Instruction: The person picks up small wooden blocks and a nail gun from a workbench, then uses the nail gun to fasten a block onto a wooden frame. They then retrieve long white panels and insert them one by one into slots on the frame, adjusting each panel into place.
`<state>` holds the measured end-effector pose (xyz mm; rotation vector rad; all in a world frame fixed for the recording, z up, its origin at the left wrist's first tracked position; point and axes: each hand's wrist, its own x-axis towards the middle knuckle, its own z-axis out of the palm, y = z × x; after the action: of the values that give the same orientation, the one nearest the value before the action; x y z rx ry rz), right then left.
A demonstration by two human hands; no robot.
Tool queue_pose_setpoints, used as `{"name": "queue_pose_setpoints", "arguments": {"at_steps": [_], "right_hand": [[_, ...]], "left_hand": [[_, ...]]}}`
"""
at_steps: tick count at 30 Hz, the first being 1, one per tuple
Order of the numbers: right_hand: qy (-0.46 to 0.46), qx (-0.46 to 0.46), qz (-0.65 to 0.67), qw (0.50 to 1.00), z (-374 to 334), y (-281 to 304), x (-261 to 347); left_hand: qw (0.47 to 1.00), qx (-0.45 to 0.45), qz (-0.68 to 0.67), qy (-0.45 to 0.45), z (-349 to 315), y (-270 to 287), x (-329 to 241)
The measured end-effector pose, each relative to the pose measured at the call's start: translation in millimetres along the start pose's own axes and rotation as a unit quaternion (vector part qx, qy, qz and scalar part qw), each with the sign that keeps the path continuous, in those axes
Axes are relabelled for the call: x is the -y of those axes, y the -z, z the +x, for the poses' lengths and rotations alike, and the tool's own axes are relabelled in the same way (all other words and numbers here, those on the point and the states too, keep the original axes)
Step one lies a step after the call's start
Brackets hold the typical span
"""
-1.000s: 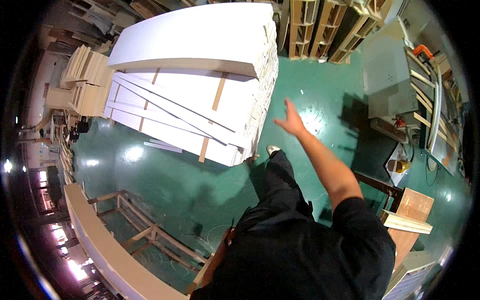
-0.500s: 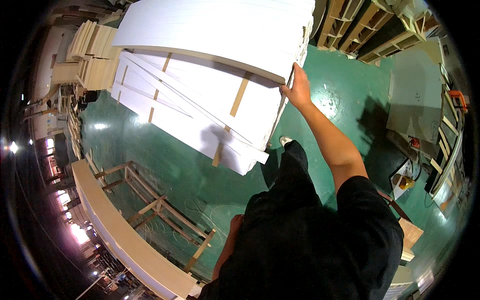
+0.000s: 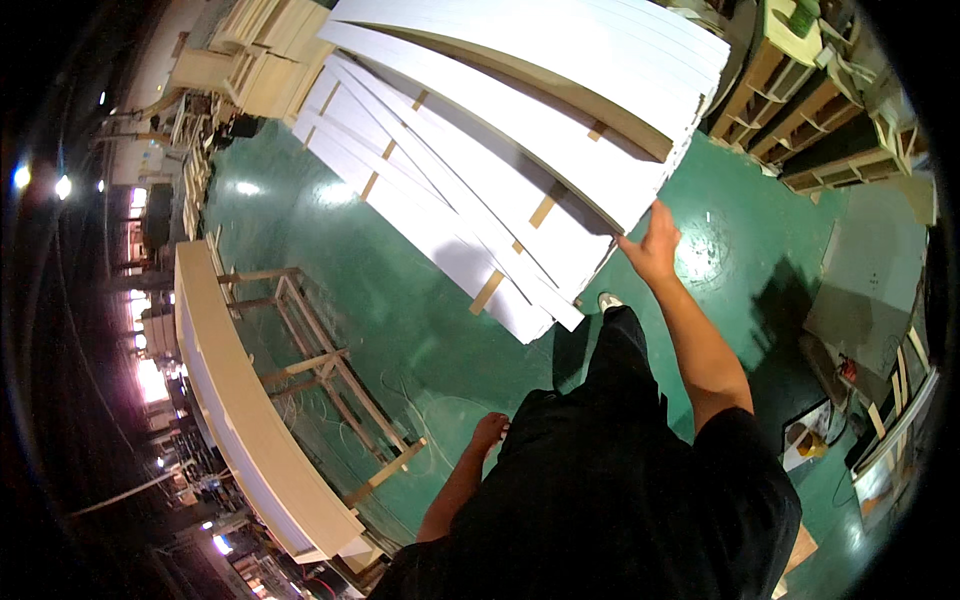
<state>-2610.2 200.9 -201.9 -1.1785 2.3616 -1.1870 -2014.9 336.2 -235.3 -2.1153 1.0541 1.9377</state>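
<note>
We see the right hand [image 3: 652, 243] raised with fingers together against the near edge of the stack of white boards [image 3: 560, 90], which rises just above and beyond it. The left hand [image 3: 490, 433] hangs loosely open, holding nothing, over the green floor [image 3: 400, 330], beside a long white table [image 3: 240, 400].

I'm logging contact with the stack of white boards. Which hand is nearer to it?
Right. The right hand reaches up to the near end of the stack of white boards, at its edge. The left hand hangs low by the person's side, well apart from it.
</note>
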Motion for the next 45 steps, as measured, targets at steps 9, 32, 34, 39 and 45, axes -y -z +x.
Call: {"name": "queue_pose_setpoints", "arguments": {"at_steps": [9, 32, 34, 39, 45], "right_hand": [[-0.031, 0.003, 0.075, 0.997, -89, 71, -22], [-0.215, 0.121, 0.305, 0.920, -123, 186, -150], [-0.299, 0.229, 0.336, 0.863, -56, 189, -93], [-0.240, 0.492, 0.448, 0.707, 20, 141, -22], [-0.292, 0.515, 0.390, 0.705, 28, 121, -45]], "left_hand": [[0.959, 0.034, 0.194, -0.205, -26, -56, -155], [0.926, 0.215, -0.292, -0.104, 10, -312, -377], [0.922, 0.217, -0.305, -0.100, 14, -313, -379], [0.903, 0.237, -0.338, -0.119, 19, -314, -373], [0.891, 0.257, -0.343, -0.152, 27, -321, -375]]}}
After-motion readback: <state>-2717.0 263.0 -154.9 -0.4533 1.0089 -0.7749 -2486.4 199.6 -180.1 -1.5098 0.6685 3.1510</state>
